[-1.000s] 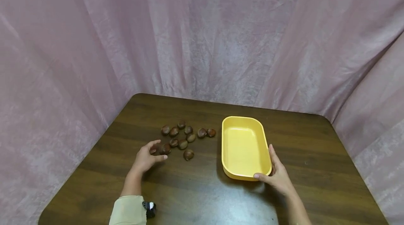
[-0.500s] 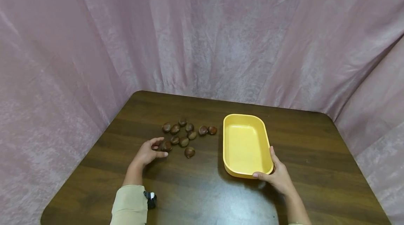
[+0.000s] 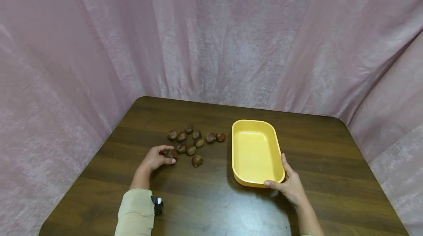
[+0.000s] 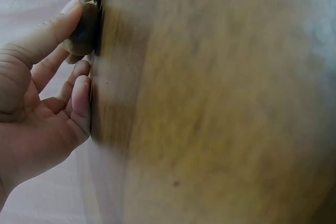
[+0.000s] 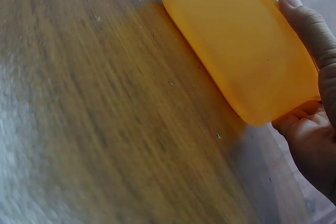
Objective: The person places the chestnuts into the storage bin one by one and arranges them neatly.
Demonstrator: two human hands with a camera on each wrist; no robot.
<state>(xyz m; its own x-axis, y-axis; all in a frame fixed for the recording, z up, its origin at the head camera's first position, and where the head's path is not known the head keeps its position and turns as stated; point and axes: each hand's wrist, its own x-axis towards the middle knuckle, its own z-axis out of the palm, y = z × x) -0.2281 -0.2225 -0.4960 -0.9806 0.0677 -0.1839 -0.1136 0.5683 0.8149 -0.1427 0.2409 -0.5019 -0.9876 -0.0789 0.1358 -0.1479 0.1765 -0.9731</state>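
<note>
Several brown chestnuts (image 3: 190,150) lie loose on the table, left of the middle in the head view. My left hand (image 3: 155,158) pinches the nearest left chestnut (image 3: 173,154) between thumb and fingers. In the left wrist view the thumb lies against this chestnut (image 4: 84,35), close to the tabletop, and the other fingers are partly behind it. To the right sits a yellow plastic bin (image 3: 235,155), its inside bare. My right hand (image 3: 292,186) grips its near right corner, thumb on the rim and fingers along the side, as the right wrist view of the bin (image 5: 236,45) also shows.
The brown wooden table (image 3: 205,199) has rounded far corners. Pink velvet curtains (image 3: 231,45) hang close behind its far edge and at both sides. One chestnut (image 3: 197,161) lies apart, nearer the front; two others (image 3: 216,137) lie between the group and the bin.
My left thumb and fingers have closed in from beside the chestnut to pinch it. The right hand and the bin have stayed in place; the head view has shifted slightly.
</note>
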